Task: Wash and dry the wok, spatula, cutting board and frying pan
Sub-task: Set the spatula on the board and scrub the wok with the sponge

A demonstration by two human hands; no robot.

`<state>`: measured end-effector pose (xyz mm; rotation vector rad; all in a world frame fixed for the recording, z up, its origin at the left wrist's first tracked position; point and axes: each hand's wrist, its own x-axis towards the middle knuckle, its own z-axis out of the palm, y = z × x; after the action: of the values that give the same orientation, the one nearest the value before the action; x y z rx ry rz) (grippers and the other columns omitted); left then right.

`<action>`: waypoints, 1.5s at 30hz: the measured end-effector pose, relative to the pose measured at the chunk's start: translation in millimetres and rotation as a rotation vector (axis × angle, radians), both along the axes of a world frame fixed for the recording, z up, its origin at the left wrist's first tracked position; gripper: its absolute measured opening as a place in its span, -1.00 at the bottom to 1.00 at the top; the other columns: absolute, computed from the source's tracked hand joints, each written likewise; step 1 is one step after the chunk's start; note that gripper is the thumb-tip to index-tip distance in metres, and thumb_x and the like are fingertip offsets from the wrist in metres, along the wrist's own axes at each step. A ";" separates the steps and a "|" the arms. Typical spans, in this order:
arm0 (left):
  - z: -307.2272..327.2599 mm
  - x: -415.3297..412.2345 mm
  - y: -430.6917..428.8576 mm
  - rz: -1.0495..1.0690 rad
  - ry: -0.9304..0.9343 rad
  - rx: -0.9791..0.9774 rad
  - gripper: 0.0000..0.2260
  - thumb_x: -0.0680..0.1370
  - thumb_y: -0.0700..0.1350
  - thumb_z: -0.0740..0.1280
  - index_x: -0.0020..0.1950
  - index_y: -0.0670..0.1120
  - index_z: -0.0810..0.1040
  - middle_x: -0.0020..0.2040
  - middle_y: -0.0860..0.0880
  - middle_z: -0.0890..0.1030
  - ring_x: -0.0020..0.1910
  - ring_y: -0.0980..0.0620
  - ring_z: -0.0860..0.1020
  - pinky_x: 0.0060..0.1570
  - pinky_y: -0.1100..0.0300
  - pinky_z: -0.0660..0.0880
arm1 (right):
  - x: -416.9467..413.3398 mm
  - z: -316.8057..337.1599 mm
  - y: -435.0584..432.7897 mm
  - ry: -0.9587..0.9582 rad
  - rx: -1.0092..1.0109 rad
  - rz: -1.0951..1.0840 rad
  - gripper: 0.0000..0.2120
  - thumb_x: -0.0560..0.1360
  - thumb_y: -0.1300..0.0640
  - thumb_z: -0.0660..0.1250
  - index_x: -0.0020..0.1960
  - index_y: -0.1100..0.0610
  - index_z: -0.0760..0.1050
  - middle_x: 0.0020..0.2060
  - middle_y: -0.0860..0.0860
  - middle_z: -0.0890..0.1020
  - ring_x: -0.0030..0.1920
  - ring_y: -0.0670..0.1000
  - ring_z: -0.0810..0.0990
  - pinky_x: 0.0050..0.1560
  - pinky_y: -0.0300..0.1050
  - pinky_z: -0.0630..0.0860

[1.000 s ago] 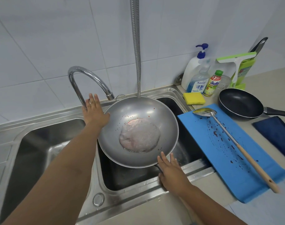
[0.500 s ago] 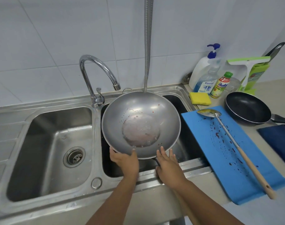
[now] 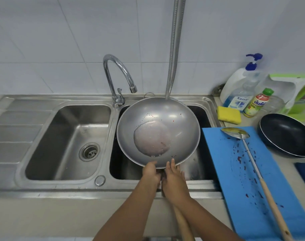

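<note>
Bright, even, cool indoor light. Soft white glare on the wok [image 3: 179, 119] just beyond the hands [image 3: 174, 181] and on the tap [image 3: 117, 66] farther off. Sharp centre, wide-angle bending and slight softness toward edges.

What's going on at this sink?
A person is holding a wok over the right basin of a double sink. Both the left hand and the right hand hold it at its near edge, where the handle joins. A puddle of cloudy water sits in the wok's bottom. The spatula lies on the spattered blue cutting board, and the frying pan sits beside it, both waiting.
</note>
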<state>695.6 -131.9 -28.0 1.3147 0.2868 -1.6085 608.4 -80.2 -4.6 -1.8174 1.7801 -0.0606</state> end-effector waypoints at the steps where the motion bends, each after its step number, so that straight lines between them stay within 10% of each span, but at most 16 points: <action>1: 0.1 -2.8 -2.0 0.032 -0.051 0.019 -0.66 0.59 -0.33 0.15 0.35 -0.39 0.41 0.15 -0.34 0.54 -0.13 -0.24 0.54 -0.16 -0.06 0.51 | -2.8 0.1 -0.5 -0.035 0.011 0.003 -0.41 0.62 0.20 0.07 0.59 0.14 -0.06 0.57 0.09 -0.16 0.56 0.09 -0.08 0.52 0.03 -0.12; 6: -46.6 -10.3 -19.3 0.170 -0.171 0.064 -0.60 0.47 -0.37 0.15 0.30 -0.34 0.45 0.21 -0.35 0.55 0.00 -0.28 0.58 -0.26 -0.06 0.61 | -28.4 8.0 -5.8 -0.250 0.010 0.022 -0.45 0.63 0.11 0.11 0.58 0.08 0.05 0.58 -0.01 -0.03 0.56 0.03 0.03 0.52 -0.06 0.06; 9: -56.6 -13.5 -26.8 0.189 -0.248 0.066 -0.63 0.44 -0.33 0.15 0.23 -0.30 0.49 0.20 -0.30 0.57 0.09 -0.29 0.57 0.09 -0.25 0.55 | -58.8 19.5 -28.5 -0.428 -0.017 -0.104 -0.51 0.64 0.07 0.15 0.55 0.03 0.18 0.54 -0.06 0.17 0.49 0.00 0.25 0.46 -0.03 0.27; 14: -25.0 -19.3 -20.6 0.278 -0.306 0.094 -0.70 0.52 -0.34 0.13 0.20 -0.23 0.48 0.16 -0.21 0.56 0.09 -0.19 0.55 0.23 -0.22 0.48 | -121.2 37.9 -100.8 -0.267 -0.248 -0.272 -0.60 0.58 0.15 0.17 0.41 0.06 0.41 0.30 0.05 0.52 0.30 0.15 0.44 0.20 0.07 0.47; 22: -29.7 -16.8 -20.2 0.268 -0.332 0.072 -0.68 0.49 -0.34 0.12 0.21 -0.27 0.48 0.16 -0.23 0.59 0.12 -0.21 0.56 0.20 -0.22 0.50 | -214.2 54.0 -217.9 0.309 -0.258 -0.258 -0.55 0.51 0.14 0.25 0.39 0.15 0.33 0.43 0.11 0.30 0.34 0.27 0.26 0.27 0.12 0.30; 35: -24.9 -20.0 -18.1 0.253 -0.289 0.074 -0.68 0.54 -0.40 0.09 0.25 -0.28 0.45 0.11 -0.24 0.56 0.07 -0.19 0.54 0.13 -0.11 0.50 | -240.8 35.1 -237.5 0.493 -0.278 -0.246 -0.74 0.50 0.23 0.22 0.13 0.06 0.56 0.12 0.13 0.54 0.23 0.18 0.39 0.18 0.09 0.28; 40: -17.5 -22.1 -11.3 0.255 -0.333 0.066 -0.76 0.53 -0.41 0.10 0.12 -0.25 0.46 -0.14 -0.19 0.54 -0.19 -0.12 0.53 0.04 -0.06 0.51 | -215.0 56.9 -241.7 0.332 -0.528 -0.241 -0.80 0.50 0.24 0.21 0.06 0.19 0.54 0.05 0.18 0.59 0.18 0.24 0.43 0.16 0.10 0.30; 45: -17.1 -11.3 -5.1 0.235 -0.336 0.006 -0.67 0.41 -0.26 0.29 0.18 -0.19 0.49 0.10 -0.21 0.62 0.05 -0.17 0.60 0.11 -0.09 0.56 | -132.3 70.2 -209.5 0.106 -0.658 0.120 -0.75 0.41 0.30 0.26 0.08 0.26 0.49 0.10 0.24 0.54 0.20 0.28 0.42 0.22 0.15 0.34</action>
<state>684.3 -136.9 -45.1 1.4712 0.2295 -1.1704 476.1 -289.7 65.6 -2.4117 1.8530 -0.5702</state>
